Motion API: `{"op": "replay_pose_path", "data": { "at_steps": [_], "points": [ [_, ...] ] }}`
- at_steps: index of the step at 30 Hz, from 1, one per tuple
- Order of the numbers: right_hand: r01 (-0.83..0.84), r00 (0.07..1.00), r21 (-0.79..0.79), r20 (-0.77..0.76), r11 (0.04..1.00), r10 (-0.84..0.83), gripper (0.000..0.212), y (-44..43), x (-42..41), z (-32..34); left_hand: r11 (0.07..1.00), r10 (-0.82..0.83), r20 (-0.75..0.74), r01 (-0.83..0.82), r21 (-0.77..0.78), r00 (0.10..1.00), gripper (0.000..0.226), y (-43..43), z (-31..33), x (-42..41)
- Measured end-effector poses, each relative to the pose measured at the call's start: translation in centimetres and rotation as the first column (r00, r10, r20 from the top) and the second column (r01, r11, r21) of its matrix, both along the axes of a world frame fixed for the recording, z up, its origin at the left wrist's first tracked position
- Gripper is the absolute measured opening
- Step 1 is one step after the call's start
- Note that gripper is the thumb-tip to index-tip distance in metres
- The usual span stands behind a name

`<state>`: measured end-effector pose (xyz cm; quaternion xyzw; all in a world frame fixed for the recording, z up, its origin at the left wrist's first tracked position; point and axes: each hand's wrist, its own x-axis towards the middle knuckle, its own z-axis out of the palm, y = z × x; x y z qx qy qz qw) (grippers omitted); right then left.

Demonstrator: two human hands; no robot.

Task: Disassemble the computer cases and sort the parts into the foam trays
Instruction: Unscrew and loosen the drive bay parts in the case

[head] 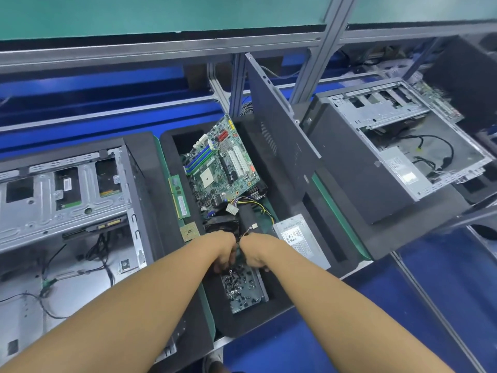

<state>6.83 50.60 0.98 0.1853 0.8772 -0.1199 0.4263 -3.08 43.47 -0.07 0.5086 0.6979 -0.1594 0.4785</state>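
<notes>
So the person has both hands pushed together over the near end of the foam tray (282, 294), right above the pocket full of loose screws (242, 288); left hand (224, 251) and right hand (254, 254) are both curled inward with knuckles touching, and a thin cable (246, 232) with a small white plug (254, 226) pokes up out of the gap between them; the fingertips are hidden under the hands, so which hand has it, or what else they grip, can't be told; my guess is they're sorting that lead out before dropping it in a slot; the cable looks light and floppy, so it should be taken by the plastic plug, not yanked by the wires; the screws are tiny and probably roll and slip away easily; the board (223, 162) leaning in the far pocket is stiff but fragile, an edges-only job; the RAM stick (178, 197) and the CPU (190, 231) lie on the tray's left side and want the same care, while the PSU (301, 240) on the right is likely the heavy lump, needing a full grip; an open case (67, 211) lies left of the tray, another case (403, 135) lies to the right, and a side panel (282, 125) leans between; as for writing, the PSU, RAM and a drive in the left case carry stickers, but nothing is readable and no brand shows.
</notes>
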Motion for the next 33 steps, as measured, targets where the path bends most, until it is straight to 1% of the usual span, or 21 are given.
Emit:
{"op": "replay_pose_path", "data": {
  "at_steps": [2,4,7,9,10,12,13,15,16,17,18,20,21,22,24,25,27,28,29,31,33],
  "points": [
    [0.036,0.999,-0.015,-0.001,0.999,-0.036,0.016,-0.1,0.0,-0.2,0.999,0.016,-0.018,-0.016,0.037,1.0,0.04,0.2,0.8,-0.7],
    [0.079,0.996,-0.037,-0.044,0.996,-0.08,0.023,0.0,-0.5,0.0,0.993,0.042,-0.027,-0.039,0.11,0.999,0.038,0.2,2.0,-1.7],
    [0.156,0.977,-0.105,-0.132,0.982,-0.169,0.026,0.8,-2.2,1.8,0.951,0.134,-0.046,-0.115,0.288,0.99,0.028,-0.1,4.3,-3.5],
    [0.2,0.95,-0.186,-0.205,0.962,-0.237,0.021,1.6,-4.1,3.8,0.879,0.207,-0.034,-0.171,0.445,0.978,0.022,-0.5,6.2,-4.9],
    [0.215,0.929,-0.212,-0.257,0.953,-0.266,0.015,2.0,-5.2,5.2,0.823,0.255,-0.022,-0.205,0.529,0.967,0.021,-0.8,7.2,-5.7],
    [0.244,0.873,-0.23,-0.372,0.942,-0.317,0.007,2.5,-7.4,8.7,0.67,0.388,0.073,-0.336,0.662,0.919,0.02,-1.8,9.2,-7.8],
    [0.258,0.838,-0.24,-0.427,0.936,-0.341,0.006,2.5,-8.4,10.6,0.581,0.449,0.188,-0.445,0.682,0.874,0.02,-2.5,10.2,-8.9],
    [0.264,0.76,-0.264,-0.535,0.928,-0.368,0.011,2.3,-10.3,14.4,0.425,0.474,0.482,-0.671,0.607,0.737,0.026,-4.3,12.4,-11.1],
    [0.254,0.71,-0.287,-0.594,0.924,-0.379,0.014,1.8,-11.1,16.2,0.382,0.442,0.6,-0.745,0.548,0.667,0.03,-5.4,13.5,-12.2],
    [0.236,0.645,-0.319,-0.655,0.918,-0.393,0.016,1.0,-12.0,17.9,0.371,0.397,0.674,-0.781,0.502,0.622,0.032,-6.6,14.4,-13.2],
    [0.214,0.566,-0.361,-0.711,0.908,-0.416,0.017,0.1,-12.9,19.3,0.397,0.353,0.706,-0.782,0.481,0.614,0.032,-7.8,15.2,-14.3],
    [0.166,0.413,-0.468,-0.766,0.868,-0.492,0.019,-2.1,-14.6,21.5,0.501,0.292,0.691,-0.721,0.478,0.661,0.033,-10.0,16.4,-15.8],
    [0.132,0.358,-0.514,-0.772,0.848,-0.524,0.019,-3.2,-15.4,22.3,0.536,0.283,0.66,-0.686,0.493,0.696,0.033,-11.0,16.8,-16.3],
    [0.095,0.313,-0.549,-0.775,0.831,-0.548,0.019,-4.2,-16.2,22.8,0.545,0.29,0.619,-0.658,0.52,0.73,0.031,-11.9,17.1,-16.7],
    [0.035,0.223,-0.589,-0.783,0.807,-0.581,0.021,-6.1,-17.8,23.6,0.484,0.331,0.537,-0.628,0.609,0.776,0.024,-13.2,17.4,-17.2],
    [0.014,0.175,-0.6,-0.786,0.8,-0.593,0.022,-6.9,-18.5,23.8,0.427,0.36,0.517,-0.629,0.649,0.777,0.021,-13.7,17.3,-17.5],
    [-0.025,0.1,-0.61,-0.79,0.792,-0.605,0.02,-8.3,-19.7,23.9,0.305,0.414,0.53,-0.661,0.685,0.74,0.015,-14.7,17.2,-18.1],
    [-0.032,0.093,-0.59,-0.805,0.806,-0.586,0.019,-8.7,-20.1,23.7,0.256,0.44,0.537,-0.673,0.693,0.72,0.014,-15.2,17.1,-18.5],
    [-0.022,0.113,-0.54,-0.838,0.841,-0.535,0.02,-9.0,-20.4,23.5,0.221,0.465,0.533,-0.676,0.703,0.707,0.013,-15.6,16.9,-19.0],
    [0.016,0.201,-0.396,-0.898,0.918,-0.391,0.027,-9.3,-20.6,22.8,0.189,0.508,0.505,-0.662,0.725,0.698,0.012,-16.2,16.5,-19.8],
    [0.039,0.277,-0.287,-0.917,0.957,-0.286,0.034,-9.6,-20.6,22.2,0.186,0.532,0.475,-0.644,0.742,0.701,0.01,-16.4,15.8,-20.2]
  ]
}}
